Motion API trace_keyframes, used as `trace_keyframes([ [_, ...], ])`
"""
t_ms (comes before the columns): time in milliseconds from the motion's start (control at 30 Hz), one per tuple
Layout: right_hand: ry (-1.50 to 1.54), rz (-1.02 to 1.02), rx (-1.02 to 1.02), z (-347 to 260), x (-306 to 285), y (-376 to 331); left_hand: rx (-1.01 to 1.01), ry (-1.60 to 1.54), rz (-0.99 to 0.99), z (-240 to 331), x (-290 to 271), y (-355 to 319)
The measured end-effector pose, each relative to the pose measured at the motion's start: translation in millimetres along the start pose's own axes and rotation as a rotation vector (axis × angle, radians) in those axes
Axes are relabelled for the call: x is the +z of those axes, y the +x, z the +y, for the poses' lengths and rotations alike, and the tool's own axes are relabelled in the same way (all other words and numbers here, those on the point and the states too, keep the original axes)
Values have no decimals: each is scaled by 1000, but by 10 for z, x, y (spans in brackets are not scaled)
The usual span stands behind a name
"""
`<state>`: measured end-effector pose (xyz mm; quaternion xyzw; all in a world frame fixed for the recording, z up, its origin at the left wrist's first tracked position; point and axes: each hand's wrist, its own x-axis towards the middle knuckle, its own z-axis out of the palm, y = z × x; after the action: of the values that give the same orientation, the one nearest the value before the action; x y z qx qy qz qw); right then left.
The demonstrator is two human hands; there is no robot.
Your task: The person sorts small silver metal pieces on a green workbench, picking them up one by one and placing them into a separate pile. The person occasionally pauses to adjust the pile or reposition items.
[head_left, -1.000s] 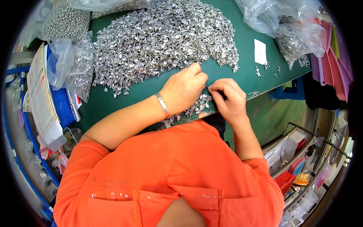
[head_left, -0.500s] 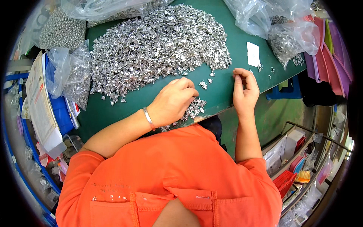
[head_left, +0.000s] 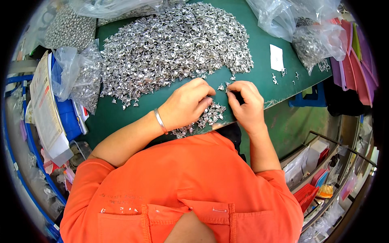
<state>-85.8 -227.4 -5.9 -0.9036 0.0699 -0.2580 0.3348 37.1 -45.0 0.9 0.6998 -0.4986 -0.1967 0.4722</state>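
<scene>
A large heap of small silver metal pieces (head_left: 174, 52) covers much of the green table (head_left: 261, 87). Over a smaller pile of the same pieces (head_left: 210, 115) at the near edge, my left hand (head_left: 187, 102) is closed, thumb and fingers curled together; whatever they hold is hidden. My right hand (head_left: 247, 106) pinches with thumb and forefinger at a small silver piece, just right of the left fingertips. One loose silver piece (head_left: 221, 87) lies between the hands and the heap.
A white card (head_left: 276, 58) lies at right, with several joined metal bits (head_left: 275, 79) below it. Clear bags of metal parts (head_left: 310, 46) stand at far right and others (head_left: 86, 77) at left. A blue stool (head_left: 310, 97) is beyond the table's edge.
My right hand has moved left from beside the white card to near my left hand, its fingers closing. A joined metal bit below the card shows more fully. My left hand stays over the small pile.
</scene>
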Motion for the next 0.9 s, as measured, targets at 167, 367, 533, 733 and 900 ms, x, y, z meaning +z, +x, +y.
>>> trace_keyframes([
  [167, 80, 13, 151, 14, -162, 18, 60, 78, 70, -20, 1, 93],
  [367, -1, 26, -22, -24, 0, -21, 43, 228, 67, -6, 176, 246],
  [533, 60, -54, -169, -42, -98, -45, 58, 295, 86, -48, 249, 258],
  [733, 119, 112, 195, 8, -197, -118, 56, 73, 136, 6, 119, 289],
  [900, 110, -23, 59, -40, -51, -159, 67, 0, 91, 55, 68, 207],
])
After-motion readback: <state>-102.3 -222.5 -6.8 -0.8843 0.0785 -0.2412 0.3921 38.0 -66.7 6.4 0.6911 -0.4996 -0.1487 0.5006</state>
